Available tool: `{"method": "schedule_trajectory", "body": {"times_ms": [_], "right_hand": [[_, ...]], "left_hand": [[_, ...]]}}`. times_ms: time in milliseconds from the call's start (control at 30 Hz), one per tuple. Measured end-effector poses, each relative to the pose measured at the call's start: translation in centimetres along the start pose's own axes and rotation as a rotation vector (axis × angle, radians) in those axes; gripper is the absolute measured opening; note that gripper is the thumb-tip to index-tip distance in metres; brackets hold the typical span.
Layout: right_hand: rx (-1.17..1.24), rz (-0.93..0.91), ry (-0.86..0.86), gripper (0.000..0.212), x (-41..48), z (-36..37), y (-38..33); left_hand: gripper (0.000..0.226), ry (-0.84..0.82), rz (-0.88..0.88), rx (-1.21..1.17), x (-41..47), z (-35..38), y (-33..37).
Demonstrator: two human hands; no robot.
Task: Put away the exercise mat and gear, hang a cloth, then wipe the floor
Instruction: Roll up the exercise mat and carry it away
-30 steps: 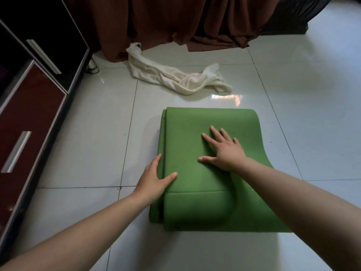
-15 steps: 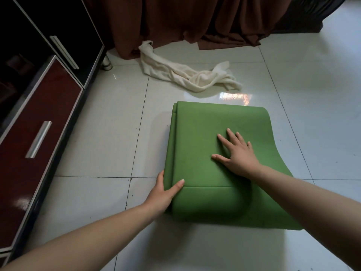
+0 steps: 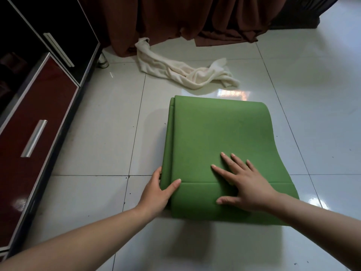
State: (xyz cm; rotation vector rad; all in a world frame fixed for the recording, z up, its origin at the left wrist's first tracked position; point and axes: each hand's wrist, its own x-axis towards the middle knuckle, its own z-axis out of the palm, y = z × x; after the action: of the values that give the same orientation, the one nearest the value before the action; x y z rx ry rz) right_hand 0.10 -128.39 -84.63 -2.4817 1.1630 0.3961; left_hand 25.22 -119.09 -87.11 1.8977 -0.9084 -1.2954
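Observation:
A green exercise mat (image 3: pixel 214 133), folded into several layers, lies on the white tiled floor. My left hand (image 3: pixel 158 190) holds its near left corner, thumb on top and fingers down the left edge. My right hand (image 3: pixel 244 184) lies flat on top of the mat near its front, fingers spread and straight. A crumpled cream cloth (image 3: pixel 185 71) lies on the floor beyond the mat, one end under the brown curtain.
A low cabinet (image 3: pixel 39 118) with dark red and black fronts and metal handles runs along the left. A brown curtain (image 3: pixel 175 18) hangs to the floor at the back. White tiles (image 3: pixel 312 94) stretch to the right.
My right hand has slid back along the mat top toward its near end. My left hand has shifted down to the near left corner. The view has moved closer.

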Motion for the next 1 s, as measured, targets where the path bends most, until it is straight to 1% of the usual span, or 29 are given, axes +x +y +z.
{"method": "schedule_trajectory", "body": {"times_ms": [133,233,300,367,433,500,567,600,633,700,800,867,933,1000], "right_hand": [[0.042,0.085,0.044,0.088,2.7,-1.5,0.8],[0.075,0.083,0.015,0.087,3.5,-1.3,1.0],[0.1,0.079,0.038,0.086,3.1,-1.0,1.2],[0.156,0.076,0.088,0.083,2.4,-1.3,1.4],[0.273,0.068,0.185,0.077,1.3,-2.1,1.5],[0.398,0.062,0.308,0.066,-0.2,-3.7,1.4],[0.46,0.054,0.37,0.061,-1.4,-5.8,1.3],[0.458,0.041,0.372,0.065,-2.0,-7.0,1.1],[0.442,0.027,0.365,0.074,-2.3,-8.0,0.9],[0.381,0.012,0.327,0.095,-2.2,-9.2,0.5],[0.227,0.013,0.269,0.115,-0.9,-8.7,0.0],[0.191,0.02,0.272,0.119,-0.1,-7.7,0.1],[0.191,0.018,0.288,0.118,0.1,-6.6,0.2],[0.186,0.002,0.371,0.115,0.0,-5.4,0.1]], "left_hand": [[0.073,0.015,-0.007,-0.002,-0.4,0.0,-0.8],[0.063,0.045,-0.027,-0.026,-0.8,0.4,-1.3],[0.062,0.081,-0.017,-0.049,-1.2,0.7,-0.9],[0.06,0.12,0.032,-0.066,-1.7,0.9,0.1],[0.06,0.148,0.1,-0.085,-2.4,0.9,2.1],[0.06,0.168,0.18,-0.108,-2.9,0.6,5.3],[0.057,0.196,0.252,-0.124,-2.8,0.2,8.9],[0.055,0.211,0.278,-0.125,-2.5,0.1,10.5],[0.052,0.223,0.299,-0.117,-2.2,0.0,11.9],[0.052,0.245,0.311,-0.077,-1.6,0.3,13.5],[0.064,0.286,0.282,-0.036,-1.4,1.1,13.9],[0.072,0.292,0.263,0.002,-1.3,1.4,13.4],[0.075,0.285,0.256,0.015,-1.1,1.4,12.7],[0.075,0.279,0.258,0.003,-0.9,1.3,12.4]]}}
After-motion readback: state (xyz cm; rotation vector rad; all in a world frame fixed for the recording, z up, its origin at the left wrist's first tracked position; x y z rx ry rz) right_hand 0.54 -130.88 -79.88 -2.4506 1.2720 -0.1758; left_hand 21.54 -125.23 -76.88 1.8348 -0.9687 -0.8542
